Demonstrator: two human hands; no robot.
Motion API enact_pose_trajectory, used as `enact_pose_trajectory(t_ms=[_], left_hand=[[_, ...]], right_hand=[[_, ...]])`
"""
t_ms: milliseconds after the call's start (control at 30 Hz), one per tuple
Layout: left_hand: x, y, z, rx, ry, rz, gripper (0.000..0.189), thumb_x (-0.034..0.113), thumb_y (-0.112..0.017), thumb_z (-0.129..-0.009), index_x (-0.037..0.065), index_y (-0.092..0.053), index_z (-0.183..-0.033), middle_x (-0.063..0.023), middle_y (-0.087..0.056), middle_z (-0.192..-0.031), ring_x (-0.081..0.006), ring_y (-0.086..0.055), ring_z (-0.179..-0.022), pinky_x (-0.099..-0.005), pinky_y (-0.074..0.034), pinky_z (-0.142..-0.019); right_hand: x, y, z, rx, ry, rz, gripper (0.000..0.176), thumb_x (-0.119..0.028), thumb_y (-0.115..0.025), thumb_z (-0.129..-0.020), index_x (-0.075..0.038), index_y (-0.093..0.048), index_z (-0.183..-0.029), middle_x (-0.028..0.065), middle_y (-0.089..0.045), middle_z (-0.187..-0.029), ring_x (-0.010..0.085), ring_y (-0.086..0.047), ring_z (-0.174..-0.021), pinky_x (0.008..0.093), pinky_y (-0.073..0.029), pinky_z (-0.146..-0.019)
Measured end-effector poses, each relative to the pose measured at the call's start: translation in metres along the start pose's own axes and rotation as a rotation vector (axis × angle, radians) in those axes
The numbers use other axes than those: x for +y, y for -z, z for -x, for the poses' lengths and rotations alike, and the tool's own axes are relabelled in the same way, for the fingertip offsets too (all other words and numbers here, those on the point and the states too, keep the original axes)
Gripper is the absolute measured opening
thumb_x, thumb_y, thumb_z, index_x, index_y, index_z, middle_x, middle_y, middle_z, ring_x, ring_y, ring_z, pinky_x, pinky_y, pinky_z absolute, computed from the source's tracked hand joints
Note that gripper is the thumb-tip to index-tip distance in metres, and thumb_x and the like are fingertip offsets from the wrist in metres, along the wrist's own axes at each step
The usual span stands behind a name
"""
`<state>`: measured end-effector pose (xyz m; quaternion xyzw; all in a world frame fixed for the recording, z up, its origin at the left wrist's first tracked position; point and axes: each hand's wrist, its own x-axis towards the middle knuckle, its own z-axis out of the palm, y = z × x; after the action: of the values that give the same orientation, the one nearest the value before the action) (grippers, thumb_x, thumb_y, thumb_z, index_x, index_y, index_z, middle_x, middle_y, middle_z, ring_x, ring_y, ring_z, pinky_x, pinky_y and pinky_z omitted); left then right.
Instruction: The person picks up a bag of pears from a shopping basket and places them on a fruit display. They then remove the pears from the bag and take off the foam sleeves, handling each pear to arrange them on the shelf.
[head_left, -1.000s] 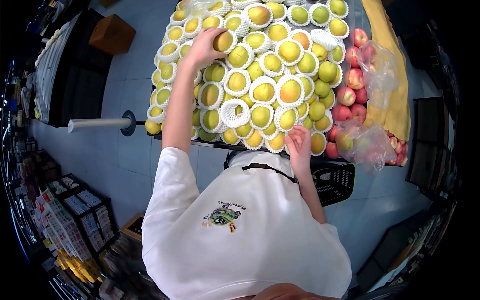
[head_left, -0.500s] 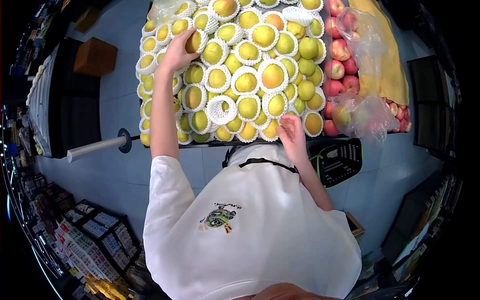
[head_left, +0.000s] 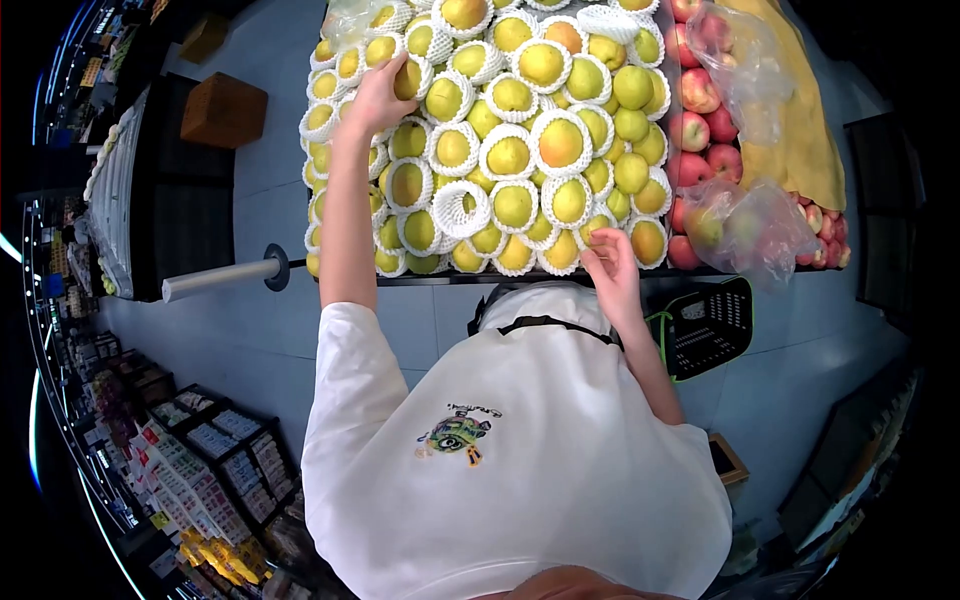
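Note:
Rows of yellow-green pears, most in white foam nets, fill the display. Toward its far left side, my left hand has its fingers around a netted pear that still sits among the others. My right hand is at the front edge, beside a netted pear. Its fingers are loosely bent, with the thumb apart and nothing visible between them. An empty foam net lies on the pears between my hands. Several bare pears are stacked to the right.
Red apples lie right of the pears, with clear plastic bags and a yellow cloth over part of them. A black basket is below the front edge. A grey roll sticks out at left.
The whole view has shifted, so the display and my body appear farther right. My left hand stays on the same pear, and my right hand stays by the front edge.

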<state>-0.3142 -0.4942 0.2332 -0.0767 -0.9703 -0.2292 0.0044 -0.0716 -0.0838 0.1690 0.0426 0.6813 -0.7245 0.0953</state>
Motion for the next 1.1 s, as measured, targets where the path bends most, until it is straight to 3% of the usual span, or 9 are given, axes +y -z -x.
enact_pose_trajectory(t_ms=[233,400,533,600,667,767,933,1033,1100], left_hand=[[-0.009,-0.006,0.008,0.05,0.02,0.084,0.098,0.014,-0.093,-0.072,0.002,-0.042,-0.155,-0.0205,-0.056,-0.149,-0.0384,-0.054,-0.137,-0.042,-0.046,-0.116],[-0.023,0.02,0.031,0.153,0.105,0.228,0.094,0.02,-0.095,-0.076,0.005,-0.045,-0.154,-0.0146,-0.052,-0.156,-0.0302,-0.052,-0.141,-0.0443,-0.048,-0.113],[0.001,0.032,0.086,0.188,0.133,0.311,0.065,0.016,-0.089,-0.084,0.004,-0.061,-0.141,-0.0113,-0.067,-0.136,-0.0223,-0.069,-0.115,-0.036,-0.058,-0.095],[0.037,0.016,0.122,0.032,0.198,0.379,0.053,0.015,-0.083,-0.089,0.003,-0.063,-0.137,-0.0129,-0.07,-0.126,-0.0211,-0.072,-0.105,-0.0351,-0.059,-0.092],[0.077,-0.008,0.155,-0.055,0.18,0.408,0.048,0.017,-0.08,-0.091,0.003,-0.063,-0.135,-0.0133,-0.069,-0.127,-0.0251,-0.069,-0.112,-0.0391,-0.056,-0.096],[0.094,-0.064,0.183,0.173,-0.014,-0.039,0.048,0.017,-0.083,-0.085,0.008,-0.067,-0.128,-0.0054,-0.066,-0.127,-0.0328,-0.056,-0.123,-0.0465,-0.046,-0.104],[0.094,-0.106,0.183,0.417,0.059,-0.213,0.03,0.016,-0.083,-0.081,0.016,-0.07,-0.108,-0.0025,-0.066,-0.115,-0.0281,-0.058,-0.115,-0.0454,-0.043,-0.096],[0.121,-0.081,0.186,0.296,-0.041,-0.011,0.023,0.001,-0.073,-0.088,0.008,-0.065,-0.108,-0.0094,-0.066,-0.107,-0.0324,-0.06,-0.106,-0.046,-0.043,-0.093],[0.143,-0.067,0.196,0.221,0.083,0.165,0.021,-0.008,-0.064,-0.092,0.0,-0.06,-0.112,-0.0195,-0.065,-0.098,-0.0385,-0.062,-0.087,-0.0453,-0.05,-0.077]], right_hand=[[0.008,0.013,0.004,0.015,0.021,0.004,0.032,0.0,-0.066,-0.098,-0.005,-0.055,-0.128,0.0049,-0.061,-0.117,0.0115,-0.061,-0.1,0.0259,-0.051,-0.088],[0.007,0.02,0.003,0.019,0.014,0.01,0.031,0.0,-0.066,-0.098,-0.005,-0.055,-0.127,0.0044,-0.06,-0.116,0.0109,-0.061,-0.099,0.0254,-0.05,-0.087],[0.012,0.026,0.002,0.022,0.005,-0.017,0.031,0.0,-0.066,-0.098,-0.005,-0.055,-0.127,0.0043,-0.059,-0.117,0.0104,-0.06,-0.098,0.0248,-0.05,-0.086],[0.013,0.027,0.002,0.009,-0.003,-0.018,0.031,0.0,-0.066,-0.098,-0.005,-0.055,-0.127,0.0043,-0.059,-0.118,0.0103,-0.06,-0.099,0.0245,-0.05,-0.086],[0.013,0.028,-0.001,0.0,-0.008,-0.012,0.031,0.0,-0.066,-0.098,-0.005,-0.055,-0.127,0.0043,-0.059,-0.118,0.0102,-0.06,-0.099,0.0243,-0.05,-0.086],[0.016,0.031,-0.007,-0.042,-0.01,-0.024,0.03,-0.001,-0.065,-0.099,-0.005,-0.054,-0.127,0.0044,-0.058,-0.118,0.0105,-0.06,-0.102,0.0246,-0.051,-0.087],[0.005,0.028,-0.013,-0.044,0.03,0.06,0.03,-0.003,-0.066,-0.098,-0.004,-0.055,-0.126,0.0073,-0.061,-0.117,0.0123,-0.064,-0.099,0.0275,-0.053,-0.088],[-0.014,0.04,-0.011,-0.116,0.122,0.064,0.029,-0.001,-0.068,-0.097,-0.002,-0.056,-0.123,0.0074,-0.064,-0.113,0.0112,-0.066,-0.093,0.0264,-0.055,-0.084],[-0.043,0.066,-0.004,-0.097,0.15,-0.012,0.028,0.0,-0.067,-0.097,-0.001,-0.056,-0.122,0.0074,-0.065,-0.109,0.012,-0.067,-0.091,0.0265,-0.055,-0.083]])
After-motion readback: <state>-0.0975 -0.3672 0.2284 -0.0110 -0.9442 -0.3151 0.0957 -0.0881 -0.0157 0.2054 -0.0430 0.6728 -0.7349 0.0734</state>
